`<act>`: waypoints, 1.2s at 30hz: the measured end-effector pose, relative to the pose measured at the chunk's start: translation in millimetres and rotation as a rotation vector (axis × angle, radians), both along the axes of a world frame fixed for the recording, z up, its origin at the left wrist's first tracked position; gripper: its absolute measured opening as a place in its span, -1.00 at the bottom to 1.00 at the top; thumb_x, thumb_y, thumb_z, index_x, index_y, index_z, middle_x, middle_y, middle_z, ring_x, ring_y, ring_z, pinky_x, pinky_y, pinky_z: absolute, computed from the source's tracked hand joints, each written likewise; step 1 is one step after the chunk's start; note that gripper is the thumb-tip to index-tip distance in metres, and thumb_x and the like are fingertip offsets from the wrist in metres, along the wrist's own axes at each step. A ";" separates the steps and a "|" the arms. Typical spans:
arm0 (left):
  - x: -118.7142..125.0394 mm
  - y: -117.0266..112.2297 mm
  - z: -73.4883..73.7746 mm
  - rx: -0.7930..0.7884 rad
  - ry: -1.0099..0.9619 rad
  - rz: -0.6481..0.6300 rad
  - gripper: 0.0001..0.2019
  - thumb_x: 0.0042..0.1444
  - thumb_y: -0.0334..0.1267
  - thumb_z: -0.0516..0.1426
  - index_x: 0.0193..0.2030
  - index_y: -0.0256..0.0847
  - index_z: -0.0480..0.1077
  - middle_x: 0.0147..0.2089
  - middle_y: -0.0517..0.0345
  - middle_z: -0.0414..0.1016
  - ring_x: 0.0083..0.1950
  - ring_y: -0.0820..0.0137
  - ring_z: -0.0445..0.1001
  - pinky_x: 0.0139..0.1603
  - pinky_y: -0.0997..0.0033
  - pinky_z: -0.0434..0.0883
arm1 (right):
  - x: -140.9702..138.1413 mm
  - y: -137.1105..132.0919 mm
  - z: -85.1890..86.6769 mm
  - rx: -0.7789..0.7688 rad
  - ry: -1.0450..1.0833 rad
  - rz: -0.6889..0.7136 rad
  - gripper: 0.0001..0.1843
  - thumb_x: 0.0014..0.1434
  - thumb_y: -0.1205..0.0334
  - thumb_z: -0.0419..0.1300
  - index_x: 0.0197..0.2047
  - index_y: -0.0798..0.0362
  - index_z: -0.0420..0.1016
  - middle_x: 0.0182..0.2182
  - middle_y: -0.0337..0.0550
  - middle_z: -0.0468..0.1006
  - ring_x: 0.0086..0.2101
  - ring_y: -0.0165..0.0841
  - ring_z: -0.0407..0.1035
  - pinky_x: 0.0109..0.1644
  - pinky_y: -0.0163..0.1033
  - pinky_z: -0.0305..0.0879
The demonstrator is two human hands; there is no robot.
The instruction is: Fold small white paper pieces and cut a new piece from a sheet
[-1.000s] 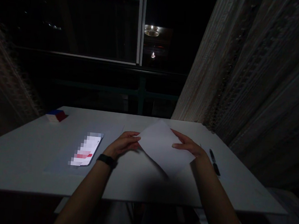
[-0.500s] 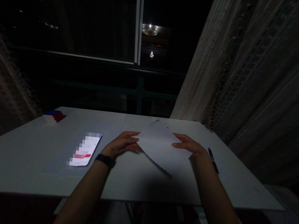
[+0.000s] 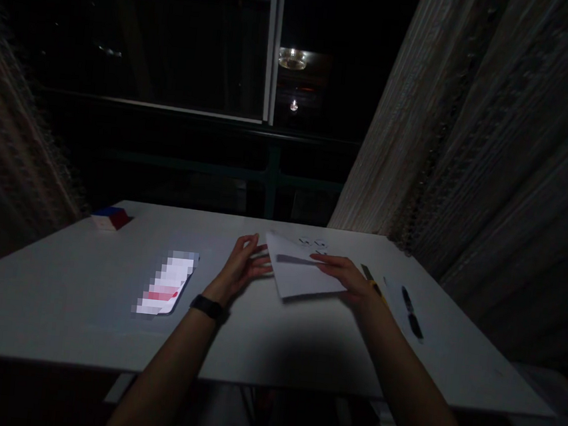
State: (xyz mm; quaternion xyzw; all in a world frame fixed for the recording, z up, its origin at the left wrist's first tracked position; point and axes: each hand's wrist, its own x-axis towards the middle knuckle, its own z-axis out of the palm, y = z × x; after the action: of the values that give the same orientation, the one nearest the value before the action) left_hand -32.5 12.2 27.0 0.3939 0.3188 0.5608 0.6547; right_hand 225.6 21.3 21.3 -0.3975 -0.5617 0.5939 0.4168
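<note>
A white sheet of paper (image 3: 302, 283) is held above the table in front of me, bent or folded across, its near edge raised. Small dark printed marks show near its far side. My right hand (image 3: 351, 278) grips the sheet at its right side, with fingers lying over the top. At the left edge, my left hand (image 3: 242, 270) has its fingers stretched out and apart; the fingertips reach the paper's edge or pass just behind it. A dark band circles my left wrist.
On the white table (image 3: 77, 327), a lit phone (image 3: 169, 286) lies left and a puzzle cube (image 3: 110, 218) far left. A yellow utility knife (image 3: 376, 285) is partly hidden by my right hand. Further right lies a black pen (image 3: 411, 314). Curtains (image 3: 398, 117) hang beyond.
The paper has turned and tilted, so its printed marks now show. My left hand has loosened from its edge and spread its fingers. The utility knife has come into sight.
</note>
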 end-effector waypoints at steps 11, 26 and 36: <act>2.3 12.2 -24.6 -0.006 0.199 0.240 -0.62 -0.28 -0.13 0.32 -0.39 -0.25 0.28 -0.54 0.25 0.40 -0.54 0.50 0.40 -0.53 0.55 0.34 | -42.4 -15.7 -13.3 0.273 -0.192 0.081 -0.61 -0.06 0.16 0.24 -0.12 0.07 0.51 -0.25 -0.11 0.55 -0.29 -0.29 0.39 -0.19 -0.19 0.25; 19.8 -1.8 -13.3 0.399 0.612 0.351 -0.73 -0.10 -0.22 0.23 -0.20 -0.20 0.51 -0.17 0.03 0.54 -0.12 0.23 0.46 -0.08 0.32 0.34 | -79.7 -18.7 -1.6 -0.035 0.275 -0.069 -0.30 -0.16 0.10 0.34 0.05 -0.04 0.19 -0.42 -0.23 0.53 -0.45 -0.33 0.42 -0.36 -0.26 0.32; 23.8 -14.2 -6.4 0.626 0.828 0.529 -0.73 0.05 -0.18 0.11 -0.09 -0.08 0.47 -0.26 0.09 0.51 -0.24 0.32 0.43 -0.13 0.40 0.29 | -106.3 0.4 11.2 0.105 0.437 -0.324 -0.55 -0.24 0.23 0.36 -0.23 0.04 0.33 -0.42 -0.22 0.54 -0.45 -0.35 0.42 -0.32 -0.21 0.36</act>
State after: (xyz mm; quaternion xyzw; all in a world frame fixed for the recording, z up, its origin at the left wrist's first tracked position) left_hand -8.6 -2.0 20.6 0.6619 0.4549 0.5723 0.1656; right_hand 119.3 21.7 32.5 -0.3223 -0.4177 0.5612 0.6377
